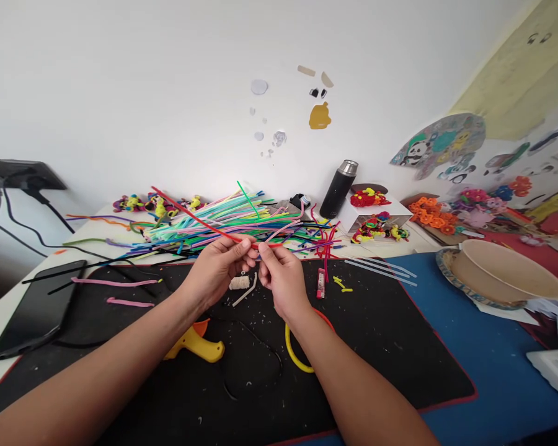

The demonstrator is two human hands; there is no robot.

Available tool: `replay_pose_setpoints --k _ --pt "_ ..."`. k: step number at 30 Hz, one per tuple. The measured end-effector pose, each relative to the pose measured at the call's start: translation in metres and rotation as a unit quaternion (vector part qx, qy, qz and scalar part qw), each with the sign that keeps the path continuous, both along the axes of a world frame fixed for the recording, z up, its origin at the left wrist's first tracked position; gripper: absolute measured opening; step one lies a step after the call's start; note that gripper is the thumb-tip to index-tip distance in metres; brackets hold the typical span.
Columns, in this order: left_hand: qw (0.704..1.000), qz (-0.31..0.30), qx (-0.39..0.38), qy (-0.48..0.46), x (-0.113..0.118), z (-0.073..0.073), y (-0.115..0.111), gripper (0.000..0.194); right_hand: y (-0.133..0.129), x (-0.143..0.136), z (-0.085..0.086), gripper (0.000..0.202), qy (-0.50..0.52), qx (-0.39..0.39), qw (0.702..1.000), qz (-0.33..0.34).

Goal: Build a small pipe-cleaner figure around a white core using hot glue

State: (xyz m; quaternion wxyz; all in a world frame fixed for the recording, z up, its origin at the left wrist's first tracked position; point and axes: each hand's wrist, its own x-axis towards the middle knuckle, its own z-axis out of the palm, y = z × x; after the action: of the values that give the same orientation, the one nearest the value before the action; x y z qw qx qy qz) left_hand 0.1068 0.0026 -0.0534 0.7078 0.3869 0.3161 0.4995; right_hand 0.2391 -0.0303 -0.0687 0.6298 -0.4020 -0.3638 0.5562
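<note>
A long red pipe cleaner [193, 215] slants from the upper left down into my hands. Pinched closed, my left hand [225, 263] holds it near its lower end. My right hand [281, 272] also grips that end between thumb and forefinger, with a short red tip poking out past the thumb. Both hands hover over the black mat [376, 347]. Below and between them lie a spool of cream string [240, 283] and a bent pale stick [245, 291]. Under my left forearm is a yellow glue gun [198, 345], partly hidden. A yellow and orange ring [295, 353] is partly covered by my right forearm.
Behind my hands spreads a heap of coloured pipe cleaners [204, 232]. A black thermos [338, 189] stands beside a white box [376, 214]. At left lies a black phone or tablet [39, 310]; at right, a beige bowl [511, 272]. Clear glue sticks [381, 269] rest at the mat's edge.
</note>
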Motion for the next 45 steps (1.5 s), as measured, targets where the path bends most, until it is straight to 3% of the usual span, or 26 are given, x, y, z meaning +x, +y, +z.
replay_pose_setpoints --k 5,12,26,33,38,41,45 --pt "0.998 0.042 0.030 0.020 -0.006 0.006 0.004 0.034 -0.002 -0.001 0.002 0.035 0.004 -0.003 1.000 0.022" --pt "0.992 0.068 0.077 0.073 -0.013 0.016 0.007 0.038 0.001 0.003 0.004 0.037 0.032 -0.011 0.999 -0.012" --pt "0.983 0.074 0.120 0.119 -0.016 0.013 0.009 0.037 0.005 0.008 0.002 0.035 0.018 0.022 0.999 -0.033" --pt "0.992 0.031 0.093 0.074 -0.011 0.012 0.005 0.034 0.008 0.009 -0.002 0.031 -0.037 0.042 0.997 -0.052" --pt "0.992 0.018 0.089 0.090 -0.010 0.010 0.006 0.037 0.004 0.010 0.001 0.030 -0.116 0.071 0.990 -0.036" --pt "0.980 0.017 0.132 0.146 -0.020 0.014 0.013 0.035 0.000 0.012 0.002 0.030 -0.207 0.103 0.973 -0.023" --pt "0.932 -0.041 0.218 0.286 -0.039 0.027 0.021 0.036 -0.002 0.015 0.003 0.028 -0.347 0.151 0.925 -0.036"
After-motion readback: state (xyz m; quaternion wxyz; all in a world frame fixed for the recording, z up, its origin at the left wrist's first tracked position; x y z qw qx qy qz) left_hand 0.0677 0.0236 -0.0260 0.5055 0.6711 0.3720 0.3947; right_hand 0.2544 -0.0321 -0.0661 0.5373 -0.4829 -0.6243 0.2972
